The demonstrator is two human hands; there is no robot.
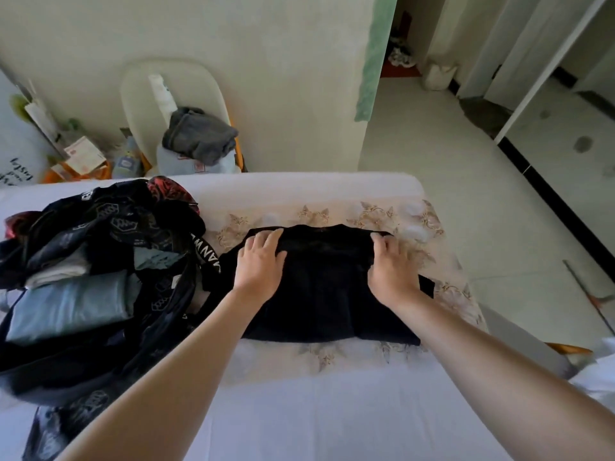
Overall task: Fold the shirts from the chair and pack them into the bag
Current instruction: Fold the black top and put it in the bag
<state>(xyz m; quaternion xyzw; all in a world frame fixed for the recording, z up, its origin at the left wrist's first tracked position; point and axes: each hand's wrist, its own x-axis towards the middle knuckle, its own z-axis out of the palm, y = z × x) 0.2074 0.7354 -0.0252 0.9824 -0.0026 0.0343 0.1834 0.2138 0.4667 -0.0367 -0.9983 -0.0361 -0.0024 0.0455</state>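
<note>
One bed (299, 410) carried one black bag (109, 224), left of the left hand (259, 264), showing three folded shirts (66, 304). One black shirt (326, 287) lay under both hands: the left pressed flat, the right hand (391, 271) curled its fingers on the far corner. Beyond them, one chair (149, 88) held two shirts (199, 134).

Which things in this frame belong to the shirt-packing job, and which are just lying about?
Job: black shirt under the left hand and right hand; bag with folded clothes; chair holding a grey shirt.
Lying about: bottles and papers by the wall; white bin in the hallway; green cloth on the wall corner.
</note>
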